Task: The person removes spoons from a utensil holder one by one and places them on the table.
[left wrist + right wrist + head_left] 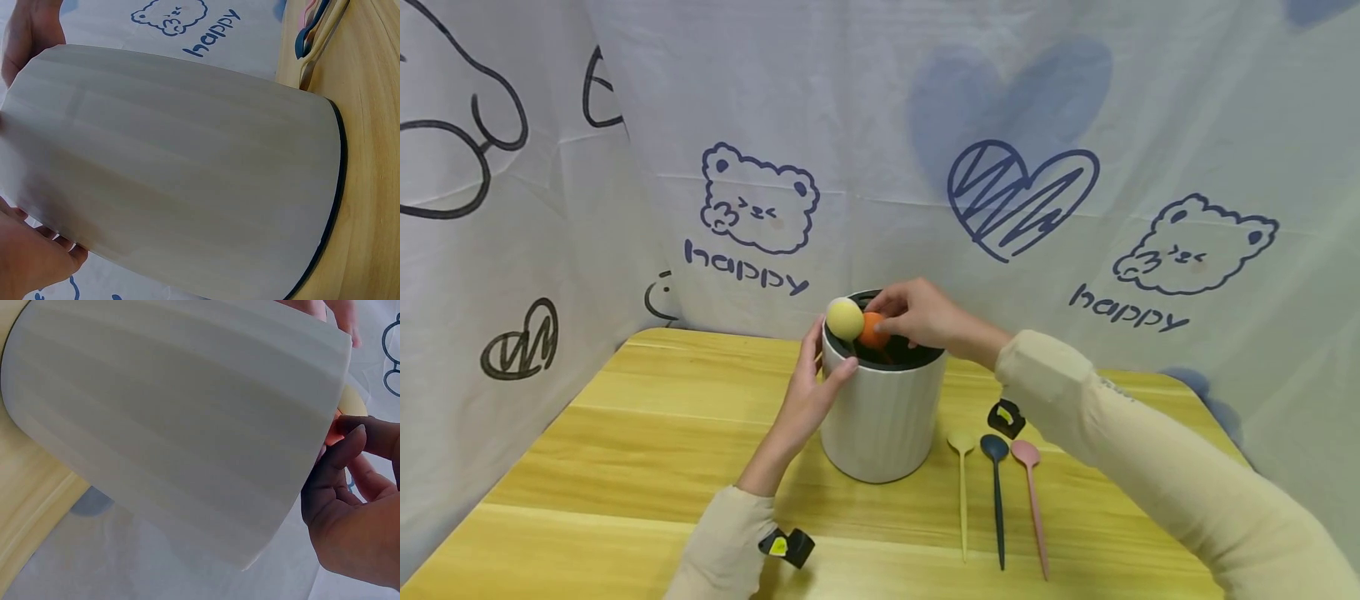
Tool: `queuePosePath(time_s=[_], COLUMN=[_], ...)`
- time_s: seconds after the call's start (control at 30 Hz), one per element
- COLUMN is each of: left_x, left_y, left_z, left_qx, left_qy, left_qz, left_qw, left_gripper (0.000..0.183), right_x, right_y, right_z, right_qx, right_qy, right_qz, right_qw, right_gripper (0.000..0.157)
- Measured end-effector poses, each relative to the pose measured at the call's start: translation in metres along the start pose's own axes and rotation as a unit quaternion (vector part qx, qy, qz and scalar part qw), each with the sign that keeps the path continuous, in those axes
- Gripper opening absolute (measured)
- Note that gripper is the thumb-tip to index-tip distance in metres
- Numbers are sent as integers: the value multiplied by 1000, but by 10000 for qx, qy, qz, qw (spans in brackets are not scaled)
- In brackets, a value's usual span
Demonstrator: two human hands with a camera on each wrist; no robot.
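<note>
A ribbed white bin [880, 417] with a dark inside stands upright on the table. My left hand [812, 379] holds its left side near the rim, thumb toward the front. In the left wrist view, that hand's bent fingers [59, 240] lie along the bin's edge. With my right hand [917, 315] I pinch an orange spoon [872, 331] by its round head, over the opening. Right beside it a pale yellow spoon [845, 319] sticks up above the rim, its thin stem running down inside. The lower stems are hidden in the bin.
Yellow [962, 492], navy [997, 500] and pink [1033, 508] spoons lie side by side on the wooden table [647, 433], right of the bin. A printed white curtain [865, 142] hangs behind. Small black devices sit at both wrists.
</note>
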State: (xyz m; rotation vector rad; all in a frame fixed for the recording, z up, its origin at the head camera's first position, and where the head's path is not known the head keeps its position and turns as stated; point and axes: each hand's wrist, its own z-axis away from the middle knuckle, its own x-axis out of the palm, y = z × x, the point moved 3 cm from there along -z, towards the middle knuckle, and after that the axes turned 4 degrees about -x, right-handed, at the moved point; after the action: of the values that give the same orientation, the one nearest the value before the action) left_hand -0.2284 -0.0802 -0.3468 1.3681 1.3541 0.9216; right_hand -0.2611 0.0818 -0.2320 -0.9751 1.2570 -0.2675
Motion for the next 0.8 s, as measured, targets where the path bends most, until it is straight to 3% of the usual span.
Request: queuePosePath(time_s=[0.37, 0.8], left_x=[0, 0], left_y=[1, 1], left_z=[0, 0], left_qx=[8, -3], left_qy=[7, 5], left_qz=[-36, -59], left_qw=[10000, 10000], left_gripper=[82, 82], right_x=[1, 2], right_y=[2, 4], right_z=[0, 1], right_qx=[14, -52], right_qy=[-174, -67], right_qz=[-29, -65], right_qw=[9998, 9999], right_gripper=[23, 19])
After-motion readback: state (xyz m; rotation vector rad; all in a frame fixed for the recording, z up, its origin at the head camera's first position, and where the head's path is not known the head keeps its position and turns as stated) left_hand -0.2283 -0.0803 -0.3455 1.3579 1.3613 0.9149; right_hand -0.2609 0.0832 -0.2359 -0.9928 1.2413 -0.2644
